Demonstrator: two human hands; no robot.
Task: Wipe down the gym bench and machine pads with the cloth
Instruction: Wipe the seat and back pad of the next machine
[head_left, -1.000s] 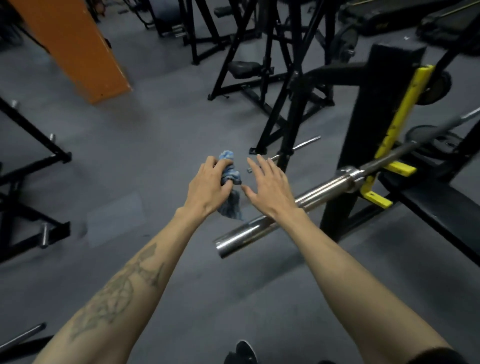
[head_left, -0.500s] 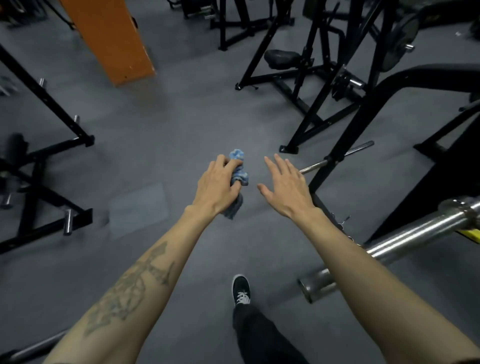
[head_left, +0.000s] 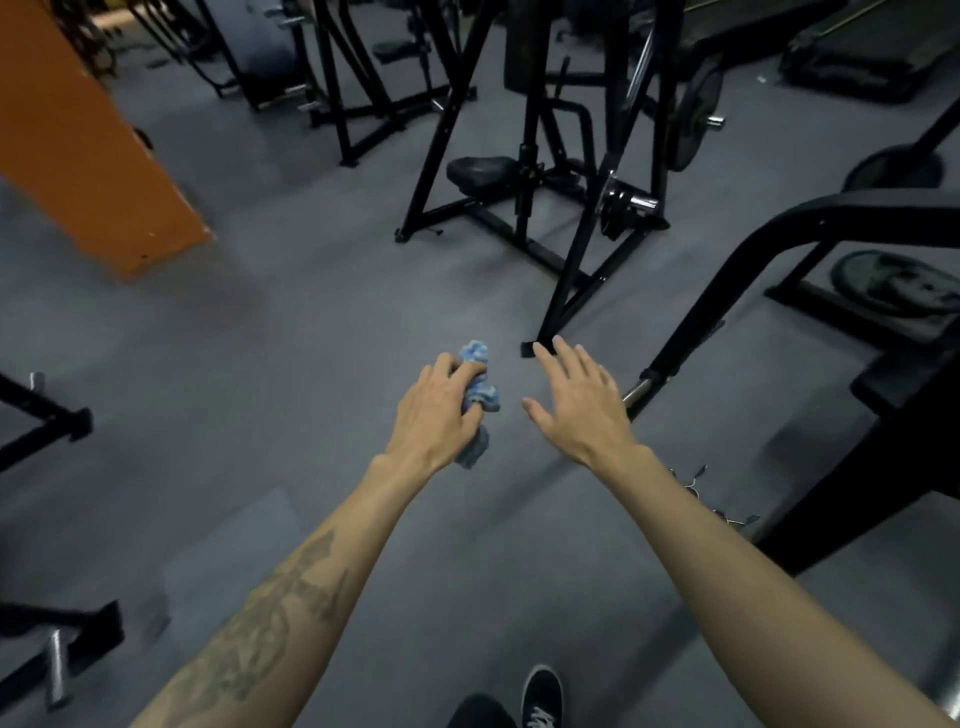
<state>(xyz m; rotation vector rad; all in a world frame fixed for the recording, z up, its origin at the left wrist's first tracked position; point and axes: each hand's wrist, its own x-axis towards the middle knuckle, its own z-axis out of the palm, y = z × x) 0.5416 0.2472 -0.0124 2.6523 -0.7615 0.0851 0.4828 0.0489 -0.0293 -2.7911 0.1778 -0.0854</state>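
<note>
Grey gym floor (head_left: 270, 338) among black machines; left hand (head_left: 434, 415) grips the bunched blue cloth (head_left: 478, 395), right hand (head_left: 576, 410) spread open, empty.

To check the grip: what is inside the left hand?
A crumpled blue cloth sits in the left hand, with its ends sticking out above and below. Its middle is covered by fingers.

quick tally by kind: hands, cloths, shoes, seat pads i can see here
hands: 2 (left hand, right hand)
cloths: 1 (blue cloth)
shoes: 1 (black shoe)
seat pads: 1 (black seat pad)
total: 5
</note>
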